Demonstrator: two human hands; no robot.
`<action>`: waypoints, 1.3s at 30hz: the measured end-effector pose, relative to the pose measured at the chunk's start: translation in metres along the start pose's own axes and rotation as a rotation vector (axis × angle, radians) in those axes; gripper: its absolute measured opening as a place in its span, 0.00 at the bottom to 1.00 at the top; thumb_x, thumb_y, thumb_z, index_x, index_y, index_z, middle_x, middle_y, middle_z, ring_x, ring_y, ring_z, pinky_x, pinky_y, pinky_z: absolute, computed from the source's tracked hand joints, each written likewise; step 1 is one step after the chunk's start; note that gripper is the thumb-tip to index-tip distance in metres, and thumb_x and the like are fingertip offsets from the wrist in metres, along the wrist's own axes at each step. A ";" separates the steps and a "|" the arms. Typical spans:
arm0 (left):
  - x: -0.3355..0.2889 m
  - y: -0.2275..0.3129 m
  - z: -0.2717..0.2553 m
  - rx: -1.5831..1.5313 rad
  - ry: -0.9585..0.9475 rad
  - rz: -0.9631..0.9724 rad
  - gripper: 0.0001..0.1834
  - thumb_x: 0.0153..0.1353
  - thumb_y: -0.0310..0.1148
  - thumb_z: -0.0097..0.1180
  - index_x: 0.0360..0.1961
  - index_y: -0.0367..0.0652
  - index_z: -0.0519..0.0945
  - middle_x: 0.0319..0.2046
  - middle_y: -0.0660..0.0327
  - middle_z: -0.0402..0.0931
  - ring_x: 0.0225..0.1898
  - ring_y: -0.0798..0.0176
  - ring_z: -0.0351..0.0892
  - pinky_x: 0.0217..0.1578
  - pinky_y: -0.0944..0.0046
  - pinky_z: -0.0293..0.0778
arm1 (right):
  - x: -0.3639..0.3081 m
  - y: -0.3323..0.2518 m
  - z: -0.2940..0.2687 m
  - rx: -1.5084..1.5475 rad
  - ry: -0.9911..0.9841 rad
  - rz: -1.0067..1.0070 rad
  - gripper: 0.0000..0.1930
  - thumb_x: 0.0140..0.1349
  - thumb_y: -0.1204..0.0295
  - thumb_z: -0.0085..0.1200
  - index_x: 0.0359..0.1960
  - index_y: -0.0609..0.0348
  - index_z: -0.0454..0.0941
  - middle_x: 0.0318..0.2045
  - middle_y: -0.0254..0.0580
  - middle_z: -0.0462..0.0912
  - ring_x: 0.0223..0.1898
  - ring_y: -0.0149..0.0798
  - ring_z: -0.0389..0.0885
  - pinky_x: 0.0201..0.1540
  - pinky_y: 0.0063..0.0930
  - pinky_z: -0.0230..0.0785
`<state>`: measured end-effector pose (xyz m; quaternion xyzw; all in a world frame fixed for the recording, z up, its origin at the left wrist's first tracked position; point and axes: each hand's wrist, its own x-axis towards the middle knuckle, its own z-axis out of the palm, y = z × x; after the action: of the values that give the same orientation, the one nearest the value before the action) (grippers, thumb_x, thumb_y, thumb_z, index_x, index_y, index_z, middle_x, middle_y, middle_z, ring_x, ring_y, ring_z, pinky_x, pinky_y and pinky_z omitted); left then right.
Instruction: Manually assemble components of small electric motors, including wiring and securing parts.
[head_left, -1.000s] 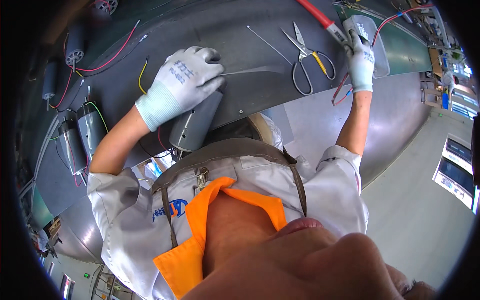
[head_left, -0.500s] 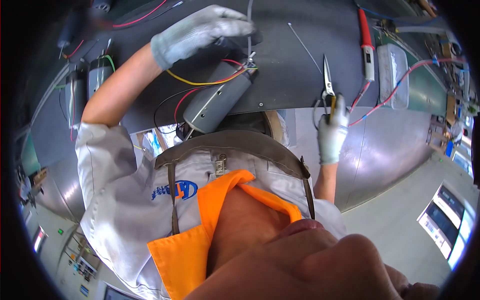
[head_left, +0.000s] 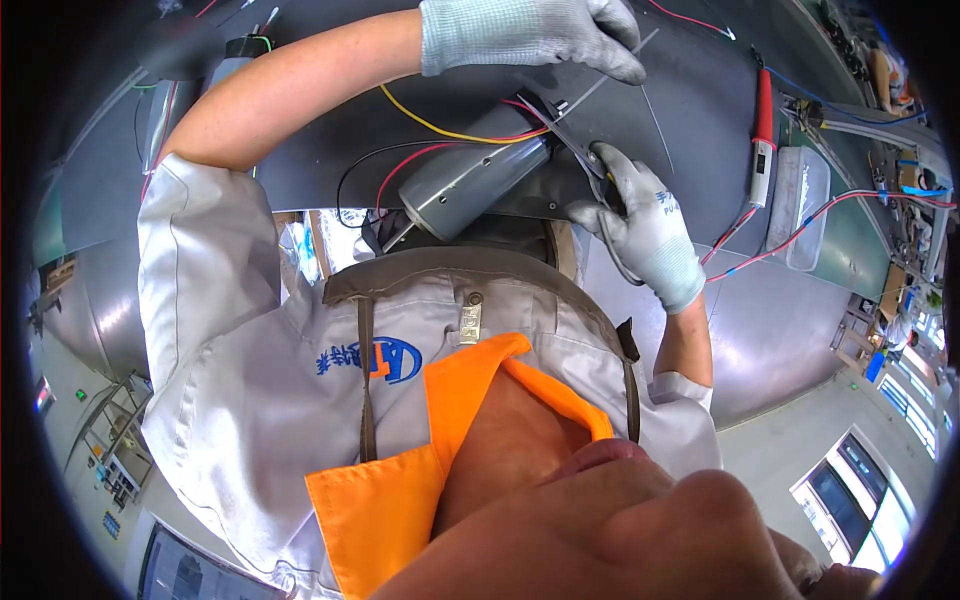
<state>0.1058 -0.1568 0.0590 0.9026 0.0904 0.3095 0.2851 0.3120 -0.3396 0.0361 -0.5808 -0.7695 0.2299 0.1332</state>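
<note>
A grey cylindrical motor (head_left: 470, 185) lies tilted at the bench's near edge, with yellow, red and black wires (head_left: 430, 125) at its far end. A pale cable tie (head_left: 590, 95) runs from that end up to my left hand (head_left: 545, 35). The gloved fingers of that hand are closed around the strip's tail. My right hand (head_left: 650, 225), gloved too, grips scissors (head_left: 572, 143) by the handles. Their blades point at the wire end of the motor, beside the base of the tie; whether they touch it I cannot tell.
Another thin cable tie (head_left: 657, 125) lies on the dark bench (head_left: 700, 120). To the right are a red and white corded hand tool (head_left: 764, 115) and a clear plastic box (head_left: 800, 205). Another motor (head_left: 232, 62) stands at left, behind my left forearm.
My right hand has lifted the scissors off the bench's right side and brought them left to the motor. My left hand has moved right, pulling the cable tie over to a slant.
</note>
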 end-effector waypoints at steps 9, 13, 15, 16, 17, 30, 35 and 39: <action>-0.054 0.025 -0.060 -0.514 -0.559 -0.416 0.22 0.63 0.41 0.63 0.52 0.36 0.82 0.44 0.55 0.84 0.45 0.62 0.83 0.48 0.62 0.78 | -0.013 0.017 0.000 -0.340 0.173 0.190 0.30 0.55 0.57 0.68 0.57 0.58 0.73 0.29 0.51 0.81 0.33 0.54 0.83 0.34 0.45 0.73; -0.120 0.073 -0.061 0.080 -0.274 -0.331 0.35 0.60 0.58 0.60 0.57 0.39 0.78 0.54 0.45 0.77 0.54 0.43 0.78 0.54 0.51 0.74 | -0.018 0.035 0.008 -0.324 0.169 0.264 0.26 0.58 0.62 0.65 0.55 0.63 0.76 0.34 0.54 0.83 0.39 0.54 0.84 0.40 0.44 0.76; -0.150 0.084 -0.013 0.347 -0.113 -0.389 0.42 0.55 0.59 0.63 0.63 0.39 0.72 0.59 0.44 0.72 0.58 0.41 0.75 0.57 0.48 0.71 | -0.011 0.026 0.032 0.402 -0.040 0.340 0.26 0.61 0.56 0.64 0.47 0.71 0.81 0.44 0.58 0.86 0.47 0.52 0.86 0.49 0.36 0.77; -0.157 0.087 0.019 0.288 -0.078 -0.450 0.43 0.52 0.56 0.64 0.63 0.39 0.72 0.58 0.42 0.71 0.56 0.40 0.75 0.57 0.47 0.71 | -0.003 0.021 0.041 0.539 -0.225 0.371 0.28 0.62 0.53 0.65 0.47 0.72 0.81 0.39 0.56 0.86 0.42 0.46 0.86 0.47 0.36 0.76; -0.158 0.087 0.045 0.232 -0.049 -0.506 0.43 0.50 0.53 0.65 0.63 0.38 0.72 0.58 0.41 0.71 0.55 0.38 0.75 0.56 0.46 0.72 | 0.018 0.001 0.036 0.701 -0.401 0.375 0.29 0.62 0.51 0.64 0.46 0.72 0.82 0.36 0.53 0.86 0.39 0.41 0.84 0.47 0.37 0.76; -0.090 -0.130 -0.043 -0.799 0.655 -0.998 0.28 0.62 0.40 0.64 0.60 0.39 0.75 0.46 0.59 0.80 0.46 0.65 0.80 0.49 0.65 0.77 | 0.213 0.021 0.055 0.937 -0.172 -0.058 0.34 0.68 0.60 0.59 0.70 0.64 0.62 0.45 0.43 0.83 0.40 0.30 0.82 0.38 0.30 0.79; -0.112 -0.023 -0.025 -1.024 0.811 -1.013 0.24 0.66 0.32 0.56 0.63 0.41 0.75 0.39 0.66 0.79 0.39 0.73 0.80 0.40 0.73 0.78 | 0.092 0.096 -0.007 0.959 0.387 0.182 0.25 0.65 0.61 0.64 0.56 0.69 0.77 0.36 0.39 0.85 0.39 0.29 0.81 0.45 0.26 0.74; -0.164 0.024 0.011 -1.085 0.779 -0.879 0.27 0.66 0.40 0.62 0.63 0.40 0.74 0.37 0.68 0.78 0.33 0.76 0.77 0.34 0.75 0.77 | 0.026 0.228 -0.111 0.608 1.117 0.467 0.26 0.63 0.68 0.66 0.59 0.66 0.73 0.36 0.36 0.82 0.34 0.28 0.78 0.38 0.25 0.72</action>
<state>-0.0179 -0.2371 -0.0173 0.3467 0.3680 0.4627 0.7282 0.5466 -0.2428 0.0139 -0.7000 -0.3406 0.1241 0.6152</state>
